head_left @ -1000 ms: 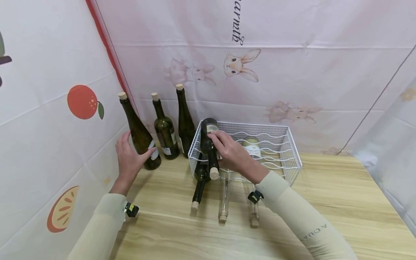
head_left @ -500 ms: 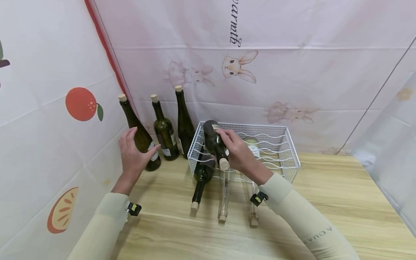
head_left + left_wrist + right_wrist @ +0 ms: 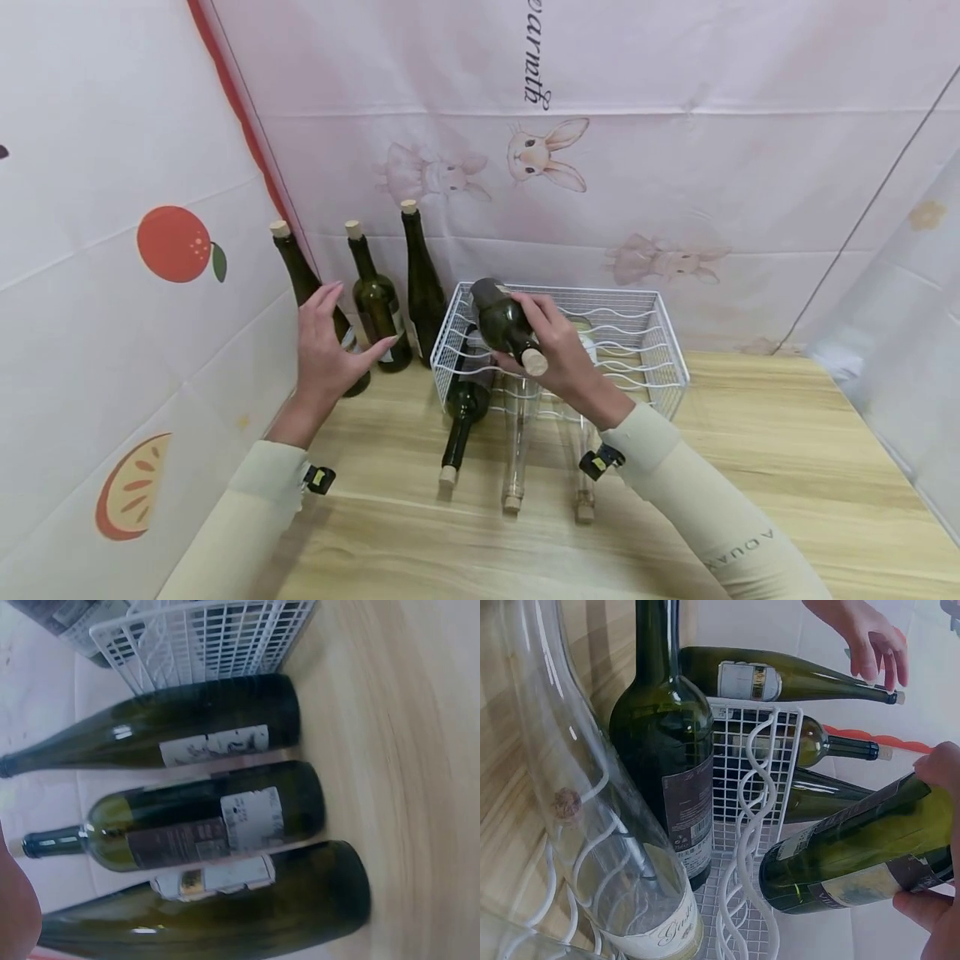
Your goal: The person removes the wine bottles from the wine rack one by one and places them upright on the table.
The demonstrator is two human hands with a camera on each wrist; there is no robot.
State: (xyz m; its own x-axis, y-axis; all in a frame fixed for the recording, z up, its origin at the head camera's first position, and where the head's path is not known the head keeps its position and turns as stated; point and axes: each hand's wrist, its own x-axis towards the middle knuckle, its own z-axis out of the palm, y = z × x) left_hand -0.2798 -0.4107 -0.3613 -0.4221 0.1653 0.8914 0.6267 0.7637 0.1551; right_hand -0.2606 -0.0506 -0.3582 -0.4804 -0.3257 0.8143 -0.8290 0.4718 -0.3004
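Observation:
My right hand (image 3: 558,350) grips a dark green wine bottle (image 3: 855,859) around its body. That bottle hangs tilted over the white wire bottle rack (image 3: 672,340), its corked neck towards me and to the right. Below it, a green wine bottle (image 3: 468,404) lies in the leftmost slot, with a clear glass bottle (image 3: 517,450) beside it and another clear bottle (image 3: 585,492) further right. My left hand (image 3: 330,358) is raised with fingers spread, holding nothing. It overlaps the leftmost of three upright corked bottles: a tall one (image 3: 225,907), a shorter one (image 3: 180,832) and another tall one (image 3: 195,724).
The rack stands on a wood-grain table (image 3: 780,467) against a pink rabbit-print curtain (image 3: 465,67). A white fruit-print curtain (image 3: 90,333) closes off the left side, close to the upright bottles.
My right hand has carried the green bottle rightward from above the left slot, its neck swinging right. My left hand has shifted right, still spread. The upright bottles stay put.

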